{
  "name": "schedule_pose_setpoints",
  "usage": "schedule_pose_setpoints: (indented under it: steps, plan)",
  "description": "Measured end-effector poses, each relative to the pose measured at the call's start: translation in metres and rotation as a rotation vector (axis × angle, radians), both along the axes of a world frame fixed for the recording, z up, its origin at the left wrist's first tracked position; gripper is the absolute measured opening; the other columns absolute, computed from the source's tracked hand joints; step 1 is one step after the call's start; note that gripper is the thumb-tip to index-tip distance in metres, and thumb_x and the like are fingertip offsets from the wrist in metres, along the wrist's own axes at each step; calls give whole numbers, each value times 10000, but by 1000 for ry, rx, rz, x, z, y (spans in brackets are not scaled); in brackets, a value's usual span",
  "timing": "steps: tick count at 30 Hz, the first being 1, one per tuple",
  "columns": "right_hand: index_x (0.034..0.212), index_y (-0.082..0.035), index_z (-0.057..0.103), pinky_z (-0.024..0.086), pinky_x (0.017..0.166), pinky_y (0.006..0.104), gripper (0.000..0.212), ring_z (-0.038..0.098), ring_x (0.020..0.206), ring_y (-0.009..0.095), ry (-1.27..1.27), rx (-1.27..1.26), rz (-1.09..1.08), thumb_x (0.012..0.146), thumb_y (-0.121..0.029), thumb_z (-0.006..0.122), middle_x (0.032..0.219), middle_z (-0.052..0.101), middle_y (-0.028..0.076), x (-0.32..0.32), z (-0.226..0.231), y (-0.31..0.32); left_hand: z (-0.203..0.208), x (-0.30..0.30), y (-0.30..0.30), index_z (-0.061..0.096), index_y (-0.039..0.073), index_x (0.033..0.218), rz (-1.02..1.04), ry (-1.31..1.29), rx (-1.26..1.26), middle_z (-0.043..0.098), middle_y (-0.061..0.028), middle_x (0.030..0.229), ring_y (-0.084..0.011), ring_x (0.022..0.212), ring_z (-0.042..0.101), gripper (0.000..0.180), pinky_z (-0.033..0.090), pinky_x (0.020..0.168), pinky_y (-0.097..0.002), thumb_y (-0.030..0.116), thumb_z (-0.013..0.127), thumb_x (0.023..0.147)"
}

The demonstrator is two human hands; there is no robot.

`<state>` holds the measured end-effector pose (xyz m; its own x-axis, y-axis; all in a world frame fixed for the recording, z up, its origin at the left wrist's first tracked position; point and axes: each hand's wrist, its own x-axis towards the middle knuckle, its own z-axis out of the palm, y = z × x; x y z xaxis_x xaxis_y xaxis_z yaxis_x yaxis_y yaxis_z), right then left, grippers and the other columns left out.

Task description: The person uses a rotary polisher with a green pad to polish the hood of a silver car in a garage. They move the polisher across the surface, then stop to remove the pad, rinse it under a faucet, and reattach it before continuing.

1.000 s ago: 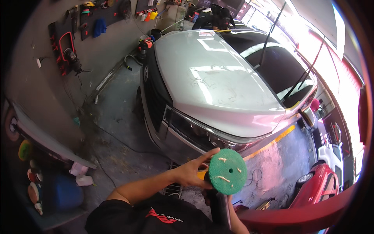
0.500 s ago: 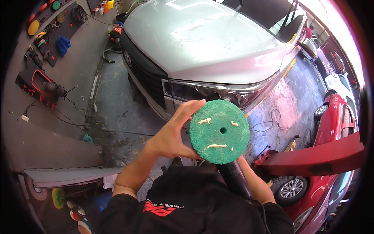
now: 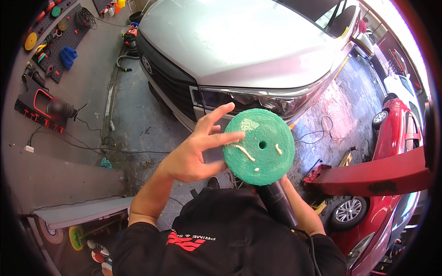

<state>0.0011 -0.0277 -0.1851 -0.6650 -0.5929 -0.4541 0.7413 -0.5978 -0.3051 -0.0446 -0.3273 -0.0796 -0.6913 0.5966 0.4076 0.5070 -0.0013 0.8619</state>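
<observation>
1. Left hand (image 3: 195, 154) raised at chest height, fingers spread wide, index fingertip (image 3: 237, 136) pressed on the face of a green wool polishing pad (image 3: 260, 147)
2. Pad held up face-on in the middle of the view, round, with a small centre hole and three short cream streaks of polishing compound (image 3: 244, 152) across its face
3. Pad mounted on a black polishing machine (image 3: 276, 202) running down toward the chest; right hand mostly hidden behind pad and machine, only the forearm (image 3: 301, 209) showing, grip impossible to tell
4. Silver car (image 3: 239, 50) parked just beyond the pad, bonnet shut, headlight (image 3: 244, 99) directly above the pad's top edge
5. Red car (image 3: 396, 133) standing at right, with a red panel (image 3: 368, 177) crossing in front of it
6. Wet concrete floor (image 3: 133, 119) strewn with black cables, a grey hose (image 3: 122, 62) lying by the silver car's front corner
7. Pegboard (image 3: 60, 34) at upper left hung with coloured pads and tools, well apart from the hands
</observation>
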Motion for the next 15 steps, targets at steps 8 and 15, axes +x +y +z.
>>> schedule_pose_setpoints:
  steps: [8, 15]
  plan:
    - [1388, 16, 580, 624, 501, 503, 812, 731, 682, 441, -12, -26, 4, 958, -673, 555, 1012, 697, 337, 4, -5, -1, -5, 3, 6, 722, 210, 1416, -3, 234, -106, 212, -201, 1755, -394, 1621, 225, 727, 310, 1242, -548, 137, 950, 730]
    - [1387, 16, 581, 629, 509, 506, 800, 733, 673, 442, -57, 1, -38, 966, -664, 551, 1014, 697, 348, 23, -8, 10, -4, 22, 22, 781, 193, 1323, 222, 44, -108, 213, -213, 1756, -405, 1607, 241, 569, 297, 1240, -535, 119, 912, 774]
